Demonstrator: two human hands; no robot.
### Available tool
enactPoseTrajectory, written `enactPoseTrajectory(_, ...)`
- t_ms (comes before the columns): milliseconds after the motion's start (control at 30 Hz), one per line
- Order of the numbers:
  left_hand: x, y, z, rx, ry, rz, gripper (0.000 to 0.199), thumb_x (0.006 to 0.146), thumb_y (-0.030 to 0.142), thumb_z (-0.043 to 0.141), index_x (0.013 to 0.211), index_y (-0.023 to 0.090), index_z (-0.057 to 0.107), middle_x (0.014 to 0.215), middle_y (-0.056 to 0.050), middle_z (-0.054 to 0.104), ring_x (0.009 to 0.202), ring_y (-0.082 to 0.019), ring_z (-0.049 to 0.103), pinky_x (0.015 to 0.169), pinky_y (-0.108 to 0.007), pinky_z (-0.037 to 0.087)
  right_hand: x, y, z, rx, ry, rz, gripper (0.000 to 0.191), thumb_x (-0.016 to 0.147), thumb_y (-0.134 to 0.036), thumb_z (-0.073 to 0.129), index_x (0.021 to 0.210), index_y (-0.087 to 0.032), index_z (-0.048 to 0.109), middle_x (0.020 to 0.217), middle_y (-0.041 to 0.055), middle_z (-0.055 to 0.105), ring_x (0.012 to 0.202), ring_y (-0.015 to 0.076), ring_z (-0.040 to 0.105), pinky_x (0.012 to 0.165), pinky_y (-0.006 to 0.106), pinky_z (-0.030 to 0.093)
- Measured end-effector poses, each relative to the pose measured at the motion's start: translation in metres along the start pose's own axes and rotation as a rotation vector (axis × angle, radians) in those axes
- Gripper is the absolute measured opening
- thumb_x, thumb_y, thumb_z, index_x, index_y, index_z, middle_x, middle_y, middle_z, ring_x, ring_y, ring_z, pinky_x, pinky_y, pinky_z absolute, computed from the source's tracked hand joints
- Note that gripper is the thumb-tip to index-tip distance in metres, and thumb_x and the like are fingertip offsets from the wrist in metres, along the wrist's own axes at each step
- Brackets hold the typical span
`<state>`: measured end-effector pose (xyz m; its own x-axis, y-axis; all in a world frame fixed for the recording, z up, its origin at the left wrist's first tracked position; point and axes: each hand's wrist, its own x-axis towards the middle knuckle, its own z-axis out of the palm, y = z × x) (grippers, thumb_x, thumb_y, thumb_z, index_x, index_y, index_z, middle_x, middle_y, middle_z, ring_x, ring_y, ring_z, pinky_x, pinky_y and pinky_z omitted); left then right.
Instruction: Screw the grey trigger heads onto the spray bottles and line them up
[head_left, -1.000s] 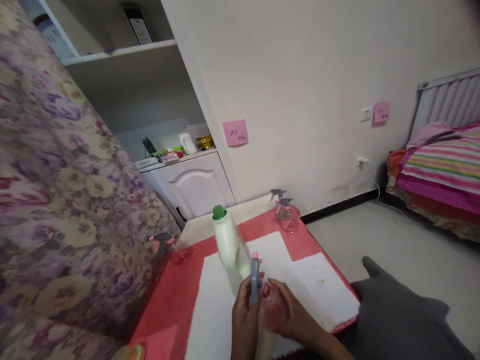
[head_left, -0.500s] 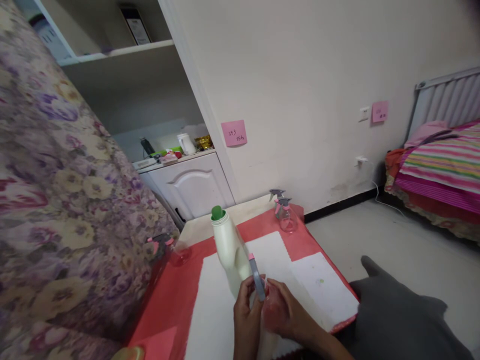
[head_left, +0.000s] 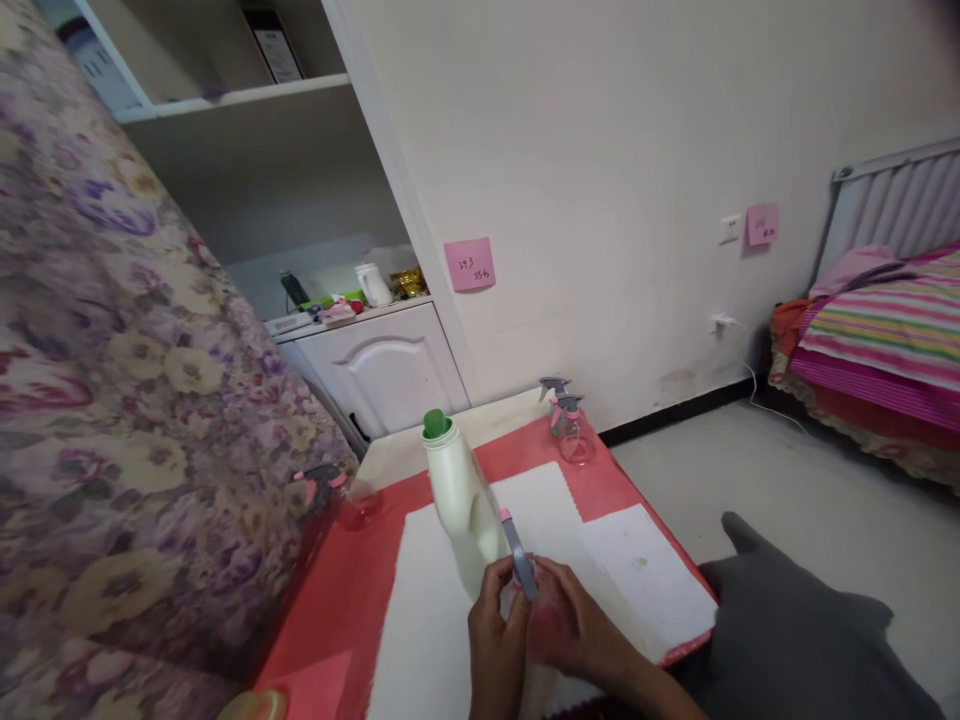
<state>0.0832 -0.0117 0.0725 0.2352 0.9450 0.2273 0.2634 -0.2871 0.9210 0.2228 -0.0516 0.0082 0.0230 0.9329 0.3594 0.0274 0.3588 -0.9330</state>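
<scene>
My left hand (head_left: pixel 496 635) is closed around the collar of a spray bottle's grey trigger head (head_left: pixel 519 555), which has a pink nozzle tip. My right hand (head_left: pixel 589 630) wraps the clear body of that spray bottle (head_left: pixel 546 622); the fingers hide much of it. Just beyond my hands stands a tall pale-green jug (head_left: pixel 459 490), upright, with a green piece (head_left: pixel 434 424) sitting in its mouth. Both hands are above the white paper (head_left: pixel 420 620) on the red-covered table (head_left: pixel 330 590).
One clear spray bottle (head_left: pixel 356 502) stands at the table's left edge, and two more, one a clear bottle (head_left: pixel 576 440), stand at the back right corner. A round lid-like object (head_left: pixel 255 706) lies front left. A grey stool-like shape (head_left: pixel 802 620) is on the right. A floral curtain (head_left: pixel 127 400) hangs left.
The trigger head has shifted slightly right and tilted a little, with my left fingers moving along with it. My right hand stays on the bottle body. The jug has not moved.
</scene>
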Motion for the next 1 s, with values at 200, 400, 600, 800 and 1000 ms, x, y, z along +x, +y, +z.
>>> enactPoseTrajectory(200, -0.003, -0.007, -0.004, 0.053, -0.031, 0.03, 0.019, 0.085, 0.035, 0.059, 0.099, 0.022, 0.061, 0.104, -0.005, 0.072, 0.097, -0.022, 0.066, 0.088, -0.034, 0.05, -0.001, 0.0, 0.001, 0.005, -0.012, 0.029, 0.085, 0.064, -0.008, 0.068, 0.14, -0.027, 0.036, 0.146, 0.0104, 0.046, 0.137, 0.0274, 0.043, 0.116, 0.05, 0.031)
enactPoseTrajectory(400, 0.0, -0.006, -0.004, 0.049, -0.053, 0.04, 0.02, 0.084, 0.032, 0.059, 0.102, 0.023, 0.061, 0.102, -0.003, 0.072, 0.098, -0.022, 0.067, 0.087, -0.033, 0.052, -0.003, 0.007, -0.006, 0.028, 0.002, 0.103, 0.088, 0.064, -0.029, 0.078, 0.142, -0.023, 0.037, 0.149, 0.0136, 0.042, 0.139, 0.0306, 0.038, 0.118, 0.051, 0.026)
enactPoseTrajectory(600, -0.003, 0.001, -0.001, 0.032, -0.049, 0.057, 0.023, 0.084, 0.033, 0.059, 0.104, 0.023, 0.06, 0.103, -0.004, 0.073, 0.099, -0.022, 0.067, 0.089, -0.034, 0.052, 0.008, -0.028, -0.02, -0.041, 0.06, -0.006, 0.043, 0.083, -0.04, 0.062, 0.124, -0.027, 0.059, 0.118, 0.0079, 0.059, 0.111, 0.0252, 0.056, 0.1, 0.042, 0.043)
enactPoseTrajectory(800, -0.005, -0.003, -0.001, 0.04, -0.033, 0.118, 0.032, 0.082, 0.027, 0.057, 0.113, 0.021, 0.06, 0.114, -0.008, 0.071, 0.105, -0.023, 0.066, 0.094, -0.037, 0.052, 0.029, -0.066, -0.01, -0.131, 0.048, 0.013, 0.026, 0.083, -0.025, 0.063, 0.109, -0.025, 0.068, 0.091, 0.0015, 0.058, 0.087, 0.0191, 0.056, 0.083, 0.033, 0.046)
enactPoseTrajectory(1000, -0.007, -0.004, -0.002, 0.052, -0.038, 0.107, 0.036, 0.08, 0.024, 0.057, 0.115, 0.022, 0.063, 0.121, -0.009, 0.07, 0.11, -0.024, 0.065, 0.098, -0.038, 0.051, 0.037, -0.072, -0.006, -0.23, 0.038, 0.024, 0.02, 0.081, -0.015, 0.06, 0.096, -0.022, 0.07, 0.082, -0.0006, 0.053, 0.078, 0.0173, 0.054, 0.072, 0.03, 0.044)
